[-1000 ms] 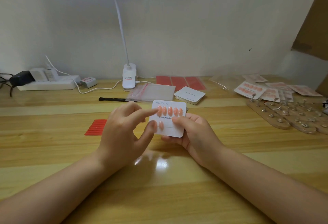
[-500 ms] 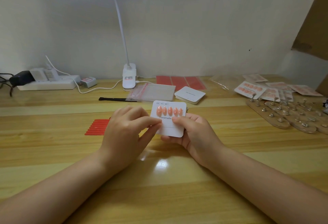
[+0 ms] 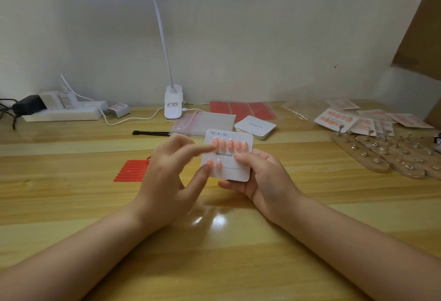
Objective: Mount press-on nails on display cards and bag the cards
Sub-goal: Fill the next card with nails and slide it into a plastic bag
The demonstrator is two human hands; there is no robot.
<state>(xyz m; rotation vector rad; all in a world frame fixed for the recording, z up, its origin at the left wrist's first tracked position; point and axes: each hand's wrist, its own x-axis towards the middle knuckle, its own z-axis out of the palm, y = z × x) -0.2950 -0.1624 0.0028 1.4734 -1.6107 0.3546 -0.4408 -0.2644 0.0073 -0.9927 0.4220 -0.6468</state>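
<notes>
The right hand (image 3: 259,176) grips a white card (image 3: 235,157) above the middle of the wooden table (image 3: 71,205), thumb clamped on its face. The left hand (image 3: 167,181) has fingers spread, forefinger touching the top row of pink nails (image 3: 230,144), thumb by the two lower ones.

Both forearms bare, no sleeves; left hand (image 3: 167,181), right hand (image 3: 260,179) ungloved.
</notes>
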